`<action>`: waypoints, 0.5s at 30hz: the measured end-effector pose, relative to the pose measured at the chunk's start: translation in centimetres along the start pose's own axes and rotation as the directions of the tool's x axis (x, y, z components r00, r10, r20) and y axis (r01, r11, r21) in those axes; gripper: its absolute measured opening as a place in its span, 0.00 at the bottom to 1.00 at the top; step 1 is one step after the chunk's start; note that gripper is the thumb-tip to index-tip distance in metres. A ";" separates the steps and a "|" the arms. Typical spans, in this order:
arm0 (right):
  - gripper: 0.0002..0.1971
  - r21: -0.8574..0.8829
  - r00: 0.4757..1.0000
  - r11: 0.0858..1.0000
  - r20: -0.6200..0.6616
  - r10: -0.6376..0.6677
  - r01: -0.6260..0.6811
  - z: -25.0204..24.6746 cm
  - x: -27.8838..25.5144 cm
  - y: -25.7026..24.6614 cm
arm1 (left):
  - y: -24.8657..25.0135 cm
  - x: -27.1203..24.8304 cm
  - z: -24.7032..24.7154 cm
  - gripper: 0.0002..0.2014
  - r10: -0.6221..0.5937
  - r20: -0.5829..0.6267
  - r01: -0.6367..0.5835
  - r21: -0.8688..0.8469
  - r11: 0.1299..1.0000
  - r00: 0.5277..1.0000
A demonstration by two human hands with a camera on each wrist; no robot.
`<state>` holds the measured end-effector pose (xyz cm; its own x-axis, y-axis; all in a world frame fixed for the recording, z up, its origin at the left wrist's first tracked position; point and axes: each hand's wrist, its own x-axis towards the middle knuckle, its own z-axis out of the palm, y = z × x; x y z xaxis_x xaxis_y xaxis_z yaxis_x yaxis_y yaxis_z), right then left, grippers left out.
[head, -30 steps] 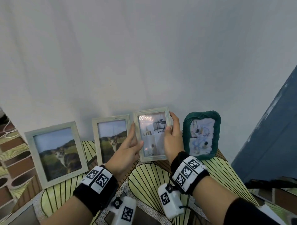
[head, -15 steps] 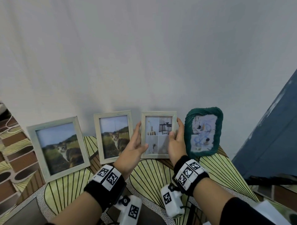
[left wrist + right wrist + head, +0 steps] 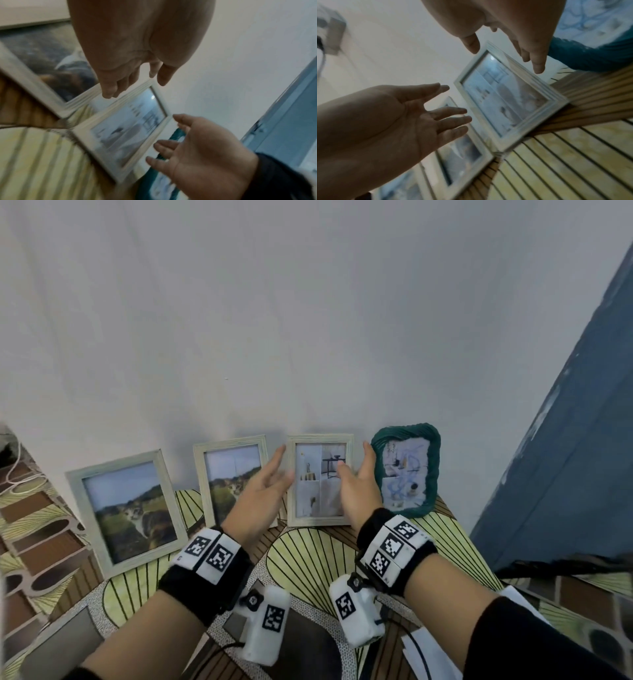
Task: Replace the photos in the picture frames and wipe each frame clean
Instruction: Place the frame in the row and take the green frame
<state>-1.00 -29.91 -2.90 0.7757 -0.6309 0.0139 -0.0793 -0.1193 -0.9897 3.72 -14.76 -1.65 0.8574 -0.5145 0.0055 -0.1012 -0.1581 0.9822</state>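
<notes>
We see both hands spread wide, holding nothing: the left hand (image 3: 257, 498) with fingers straight just left of the white collage frame (image 3: 320, 479), the right hand (image 3: 360, 488) loose-fingered just right of it, its thumb in front of the glass; whether it touches, we cannot tell. The collage frame stands between our grips on the patterned tabletop (image 3: 308, 556), against the wall. Beyond the right grip stands a teal frame (image 3: 406, 470); beyond the left, two cat-photo frames (image 3: 233, 467) (image 3: 126, 508). No readable writing, only square coded markers on the wristbands (image 3: 392, 546)
</notes>
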 end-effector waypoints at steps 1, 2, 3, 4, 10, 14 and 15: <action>0.31 -0.004 1.000 1.000 0.018 0.016 -0.016 -0.3 -0.4 -0.8 | 0.8 -0.2 -0.1 0.24 0.014 -0.022 -0.015 -0.042 0.999 1.000; 0.29 0.000 0.999 1.000 0.046 0.026 -0.026 -0.5 -0.9 -1.6 | 1.5 -0.4 -0.2 0.22 0.031 -0.049 -0.036 -0.087 0.996 0.998; 0.26 0.012 0.997 1.000 0.077 0.028 -0.029 -0.8 -1.5 -2.4 | 2.3 -0.5 -0.2 0.21 0.044 -0.075 -0.053 -0.123 0.991 0.996; 0.22 0.028 0.994 0.999 0.105 0.019 -0.022 -1.2 -2.1 -3.1 | 3.0 -0.7 -0.2 0.20 0.054 -0.095 -0.068 -0.148 0.987 0.994; 0.12 0.008 0.989 0.996 0.113 -0.093 0.092 -6.2 -3.8 -6.6 | 5.8 -1.7 1.7 0.14 0.116 -0.078 -0.123 -0.086 0.989 0.990; 0.07 0.016 0.994 0.994 0.001 -0.108 0.108 -10.6 -3.1 -6.1 | 6.2 -1.3 4.2 0.16 0.155 -0.038 -0.157 -0.049 0.986 0.987; 0.05 0.008 0.992 0.993 -0.042 -0.118 0.118 -11.6 -2.7 -5.7 | 6.2 -0.9 5.0 0.17 0.158 -0.033 -0.159 -0.033 0.987 0.987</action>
<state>-9.90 -36.42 4.40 0.7529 -0.6439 0.1360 0.0175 -0.1870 -0.9822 -0.21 -19.46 3.49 0.8468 -0.5050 0.1670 -0.2195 -0.0459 0.9745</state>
